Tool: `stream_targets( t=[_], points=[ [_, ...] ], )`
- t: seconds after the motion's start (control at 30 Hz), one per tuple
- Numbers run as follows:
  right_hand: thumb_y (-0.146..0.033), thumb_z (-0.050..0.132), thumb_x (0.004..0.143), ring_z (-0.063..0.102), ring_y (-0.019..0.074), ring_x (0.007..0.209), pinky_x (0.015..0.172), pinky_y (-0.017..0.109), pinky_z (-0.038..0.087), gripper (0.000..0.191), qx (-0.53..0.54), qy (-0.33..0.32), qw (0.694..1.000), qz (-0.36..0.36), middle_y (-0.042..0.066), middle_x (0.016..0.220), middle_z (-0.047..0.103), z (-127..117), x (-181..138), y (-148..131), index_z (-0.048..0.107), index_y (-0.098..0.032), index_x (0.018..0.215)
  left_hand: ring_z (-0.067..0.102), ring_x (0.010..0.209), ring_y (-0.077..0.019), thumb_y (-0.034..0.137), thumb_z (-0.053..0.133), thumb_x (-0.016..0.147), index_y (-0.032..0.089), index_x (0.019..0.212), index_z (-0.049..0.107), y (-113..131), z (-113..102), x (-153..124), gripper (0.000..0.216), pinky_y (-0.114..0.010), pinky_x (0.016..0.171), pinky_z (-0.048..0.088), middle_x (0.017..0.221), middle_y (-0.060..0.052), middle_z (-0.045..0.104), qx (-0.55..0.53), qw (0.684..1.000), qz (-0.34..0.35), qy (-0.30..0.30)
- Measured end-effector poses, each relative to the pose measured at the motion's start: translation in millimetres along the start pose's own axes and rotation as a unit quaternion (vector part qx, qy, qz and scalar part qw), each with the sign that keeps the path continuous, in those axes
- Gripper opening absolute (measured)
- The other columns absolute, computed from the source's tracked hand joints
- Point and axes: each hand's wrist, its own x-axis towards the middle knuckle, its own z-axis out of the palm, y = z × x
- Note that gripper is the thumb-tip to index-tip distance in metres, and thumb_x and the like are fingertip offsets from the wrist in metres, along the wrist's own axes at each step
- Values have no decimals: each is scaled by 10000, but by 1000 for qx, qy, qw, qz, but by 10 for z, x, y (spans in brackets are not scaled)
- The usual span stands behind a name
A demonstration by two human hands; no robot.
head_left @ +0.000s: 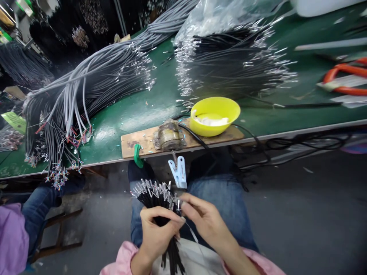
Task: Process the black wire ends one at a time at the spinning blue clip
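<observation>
My left hand (157, 233) is wrapped round a bundle of black wires (156, 196) with bare silver ends, held upright over my lap. Fingers of my right hand (202, 215) pinch one wire at the bundle's right edge, near its tips. Just above the bundle a pale blue clip (178, 172) hangs from a small motor (169, 136) fixed on a wooden board (137, 141) at the bench edge.
A yellow bowl (215, 114) with white paste sits on the board. The green bench (134, 114) carries a fan of grey cables (86, 84), stacked black wires (229, 61) and red-handled pliers (344, 78). Another person's purple sleeve (11, 236) and jeans (37, 210) are at left.
</observation>
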Motion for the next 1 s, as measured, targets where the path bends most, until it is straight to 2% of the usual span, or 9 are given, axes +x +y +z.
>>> stream_targets(
  t=[0.13,0.27,0.37,0.53,0.7,0.9,1.0],
  points=[
    [-402,534,793,487,134,470,441,229,412,322,-48,8,998,-33,-8,506,526,19,-29,-14,534,-192,549,476,272,-89,204,688,585,150,447,655,56,-12,1,152,-180,322,418,294,7,543,7,999,-45,-5],
    [-436,520,816,486,133,442,421,227,403,359,-61,47,996,-54,-6,485,529,3,-37,10,521,-200,545,541,332,-108,152,674,570,152,490,677,76,-36,-35,80,-203,389,486,395,-19,636,35,993,-110,-39],
    [-471,531,807,489,134,432,413,226,406,378,-64,69,994,-56,-5,476,531,-6,-30,25,522,-203,540,552,343,-116,153,672,581,151,501,694,59,-28,-62,83,-208,392,485,415,-33,655,65,989,-128,-33],
    [-479,565,778,504,136,435,414,221,429,360,-56,85,994,-43,-3,488,545,-6,-40,44,560,-194,559,538,325,-118,157,649,607,161,505,713,-48,-7,-98,121,-213,401,473,371,-22,632,117,990,-75,1],
    [-488,570,763,515,133,405,390,211,453,321,-24,89,996,-14,-20,469,537,17,-94,104,606,-194,639,643,450,-159,143,618,675,212,545,738,-159,-22,-143,190,-256,541,528,529,-30,726,167,986,-3,4],
    [-464,590,752,650,190,529,493,242,551,272,14,27,1000,7,30,568,674,-3,-228,267,662,-209,693,664,472,-162,154,609,716,244,592,756,-246,-50,-207,212,-258,583,537,572,-6,743,195,979,55,14],
    [-392,625,733,699,231,698,612,288,581,205,29,-40,999,12,71,745,740,-86,-314,373,705,-219,808,673,474,-162,141,624,706,241,589,759,-248,-64,-224,205,-248,600,541,568,-5,742,186,980,64,25]
  ],
)
